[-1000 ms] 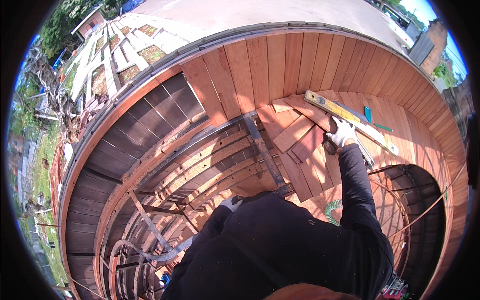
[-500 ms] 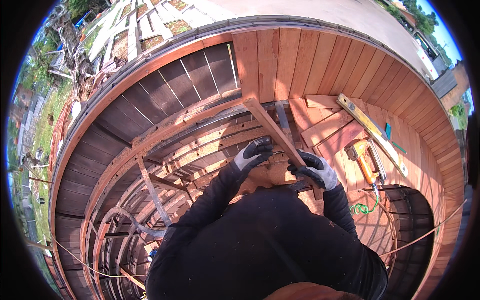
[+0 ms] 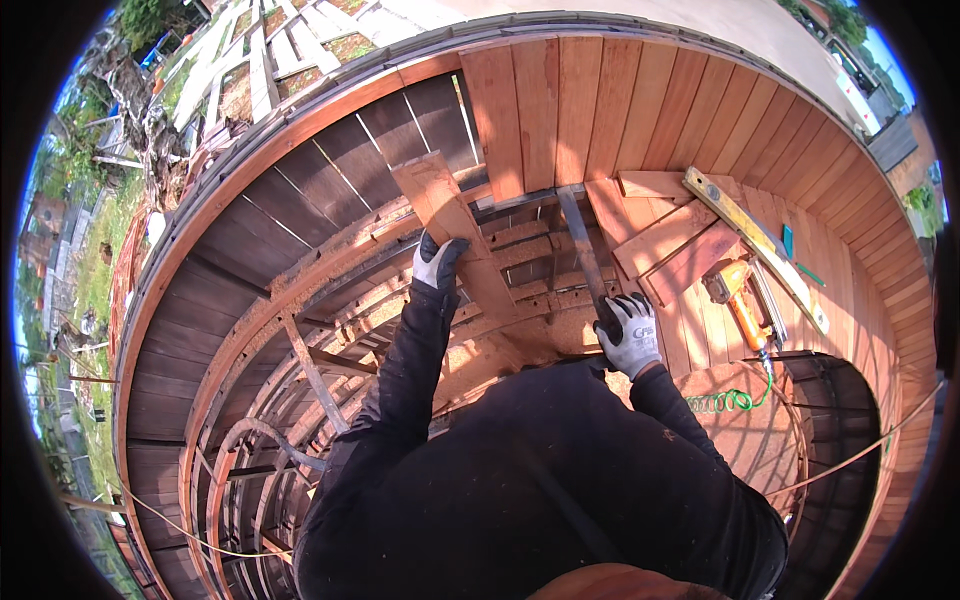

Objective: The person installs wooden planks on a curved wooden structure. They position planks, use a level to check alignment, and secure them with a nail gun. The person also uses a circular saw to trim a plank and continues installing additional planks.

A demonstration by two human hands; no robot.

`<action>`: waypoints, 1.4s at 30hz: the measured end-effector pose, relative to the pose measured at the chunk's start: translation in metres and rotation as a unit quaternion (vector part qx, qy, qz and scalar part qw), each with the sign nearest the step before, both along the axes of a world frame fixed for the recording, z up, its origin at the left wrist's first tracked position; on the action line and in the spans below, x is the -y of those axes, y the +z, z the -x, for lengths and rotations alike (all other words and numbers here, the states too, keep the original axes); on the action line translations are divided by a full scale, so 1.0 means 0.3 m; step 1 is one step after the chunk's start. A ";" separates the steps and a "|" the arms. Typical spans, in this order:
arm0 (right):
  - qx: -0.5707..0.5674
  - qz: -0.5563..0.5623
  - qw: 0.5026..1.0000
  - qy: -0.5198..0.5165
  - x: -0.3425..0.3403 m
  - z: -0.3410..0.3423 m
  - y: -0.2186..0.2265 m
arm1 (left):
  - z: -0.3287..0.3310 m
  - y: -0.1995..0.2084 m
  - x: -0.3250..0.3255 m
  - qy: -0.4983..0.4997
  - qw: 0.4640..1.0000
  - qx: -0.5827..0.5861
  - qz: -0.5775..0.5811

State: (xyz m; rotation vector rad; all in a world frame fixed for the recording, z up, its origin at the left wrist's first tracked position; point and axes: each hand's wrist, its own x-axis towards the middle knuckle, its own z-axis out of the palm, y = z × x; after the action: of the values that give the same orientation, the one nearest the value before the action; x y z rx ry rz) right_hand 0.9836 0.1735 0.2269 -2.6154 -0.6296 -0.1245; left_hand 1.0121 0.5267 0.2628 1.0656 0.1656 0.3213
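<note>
A flat reddish wooden board [image 3: 462, 228] slants over the open framing, its broad face turned up. My left hand [image 3: 440, 262], in a grey glove with dark fingers, grips the board's left edge about midway along. To the right, a dark metal bar [image 3: 578, 235] runs from the planked edge toward me. My right hand [image 3: 630, 338], gloved alike, has its fingers curled over the near end of this bar. The underside of that grip is hidden. Fitted planks [image 3: 580, 110] line the curved wall top beyond the board.
Right of my right hand lie loose board pieces [image 3: 665, 235], a yellow spirit level [image 3: 755, 250] and an orange nail gun [image 3: 738, 300] with a coiled green air hose [image 3: 735, 400]. Curved ribs [image 3: 250, 330] and a bent pipe [image 3: 250, 425] stand at the left. A dark opening [image 3: 835, 430] gapes at the right.
The board has moved left and turned from its narrow edge to its broad face. My right hand has let go of it and come onto the metal bar; my left hand has moved left and away from me.
</note>
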 end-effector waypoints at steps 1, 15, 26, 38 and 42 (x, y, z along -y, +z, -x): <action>0.007 0.018 1.000 0.011 -0.001 0.005 0.000 | -0.062 0.009 -0.048 -0.012 0.999 0.019 -0.048; 0.011 -0.002 1.000 -0.003 -0.004 -0.010 0.000 | -0.486 0.150 -0.041 -0.107 0.985 0.052 -0.124; 0.017 0.003 1.000 0.016 -0.011 -0.022 0.033 | -0.417 0.305 -0.191 -0.041 0.994 0.035 -0.094; 0.028 0.015 0.999 0.022 -0.010 -0.018 -0.001 | -0.201 0.344 0.010 -0.202 0.905 0.122 0.354; 0.029 0.011 0.999 0.021 -0.013 -0.021 0.004 | -0.181 0.283 -0.013 -0.169 0.889 0.169 0.391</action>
State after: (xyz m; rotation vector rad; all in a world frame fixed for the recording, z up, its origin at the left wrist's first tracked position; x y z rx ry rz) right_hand 0.9898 0.1773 0.2280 -2.6261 -0.7093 -0.1829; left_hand 1.0662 0.5307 0.3477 0.2129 -0.1985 0.0940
